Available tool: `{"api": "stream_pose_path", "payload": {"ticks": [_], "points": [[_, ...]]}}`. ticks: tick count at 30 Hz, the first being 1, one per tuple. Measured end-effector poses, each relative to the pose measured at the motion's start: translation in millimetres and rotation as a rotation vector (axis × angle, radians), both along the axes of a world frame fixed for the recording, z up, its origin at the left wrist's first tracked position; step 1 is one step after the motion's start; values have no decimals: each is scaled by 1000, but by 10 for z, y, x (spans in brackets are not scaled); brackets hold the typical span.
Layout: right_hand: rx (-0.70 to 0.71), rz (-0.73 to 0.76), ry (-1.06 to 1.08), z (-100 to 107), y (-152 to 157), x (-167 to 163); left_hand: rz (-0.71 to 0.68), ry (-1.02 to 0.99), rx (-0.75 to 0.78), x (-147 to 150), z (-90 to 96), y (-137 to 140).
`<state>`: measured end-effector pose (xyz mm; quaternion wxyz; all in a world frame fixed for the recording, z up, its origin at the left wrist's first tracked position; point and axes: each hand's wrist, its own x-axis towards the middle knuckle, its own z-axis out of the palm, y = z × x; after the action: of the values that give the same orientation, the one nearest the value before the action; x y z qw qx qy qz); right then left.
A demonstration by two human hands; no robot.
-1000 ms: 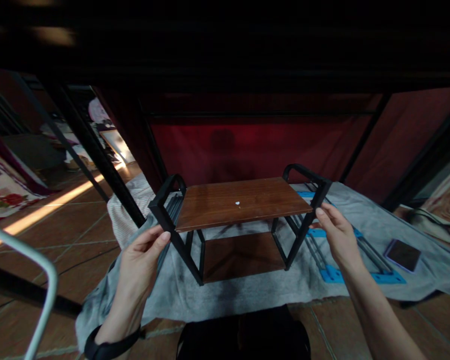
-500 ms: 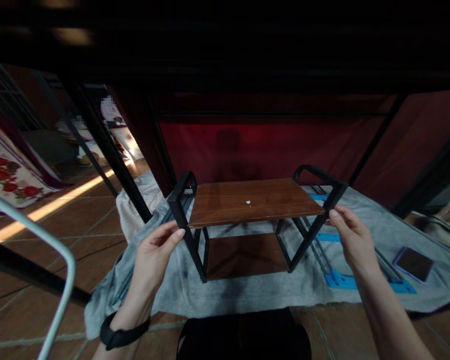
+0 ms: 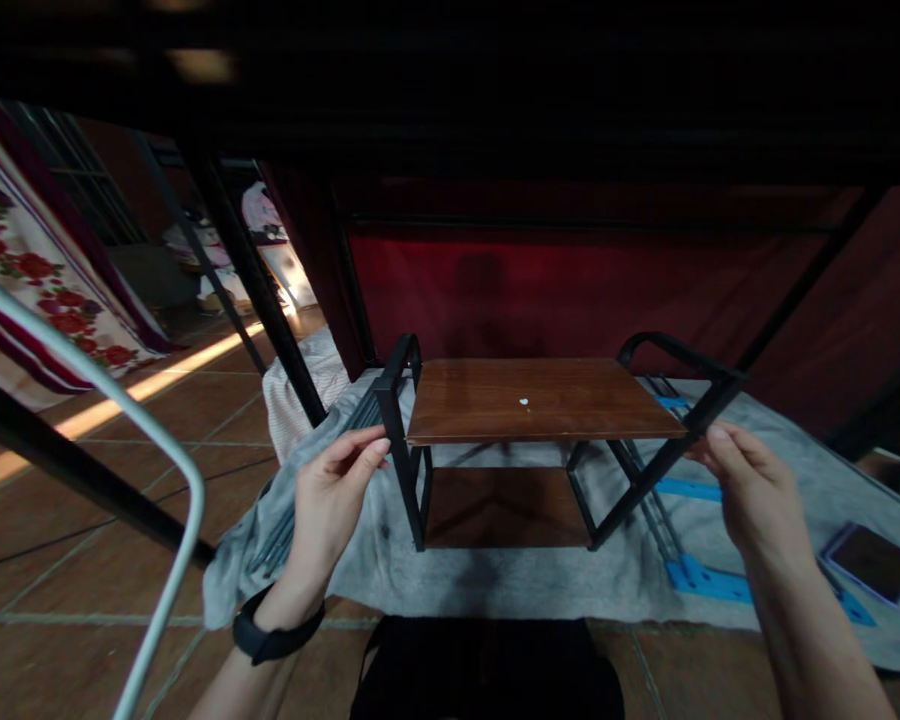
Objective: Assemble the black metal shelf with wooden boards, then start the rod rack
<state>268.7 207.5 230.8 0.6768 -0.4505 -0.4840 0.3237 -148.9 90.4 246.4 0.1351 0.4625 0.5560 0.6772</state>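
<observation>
A small two-tier shelf with brown wood-grain boards [image 3: 570,395] and black metal side frames [image 3: 401,440] stands on a grey cloth [image 3: 495,580]. My left hand [image 3: 337,490], a black band on its wrist, pinches thumb and fingers together at the outer side of the left frame, level with the upper board. On the far side, my right hand [image 3: 757,485] is closed at the outer side of the right frame, at the same height. Whatever sits between the fingertips of either hand is too small or hidden to name. A small white mark [image 3: 524,402] shows on the upper board.
Blue plastic pieces with grey rods [image 3: 709,580] lie right of the shelf, near a phone [image 3: 874,562]. More grey rods [image 3: 352,425] lie at the left. Black posts [image 3: 270,300], a pale bent tube [image 3: 187,480] and a red curtain [image 3: 555,290] surround the spot.
The view has swung left, so the shelf and both hands appear farther right. Both hands stay at the outer sides of the frame, with fingers still closed.
</observation>
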Motion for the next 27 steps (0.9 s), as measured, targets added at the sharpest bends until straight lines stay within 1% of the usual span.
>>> {"api": "stream_pose_path", "payload": {"ticks": [3,4,6,13,21,27], "points": [[-23,44,132,-7,28,-5,-143,-309,9,23,-10,74],[-25,44,158,-15,40,-4,-179,-369,14,35,-11,95],[-21,38,191,-34,66,-3,-220,-416,17,64,-15,124],[-2,35,184,-54,94,-35,-161,-352,125,101,-93,151],[-10,11,167,-19,57,-47,-157,-271,127,105,-108,160],[-16,13,160,-31,71,-29,-77,-186,119,135,-96,126]]}}
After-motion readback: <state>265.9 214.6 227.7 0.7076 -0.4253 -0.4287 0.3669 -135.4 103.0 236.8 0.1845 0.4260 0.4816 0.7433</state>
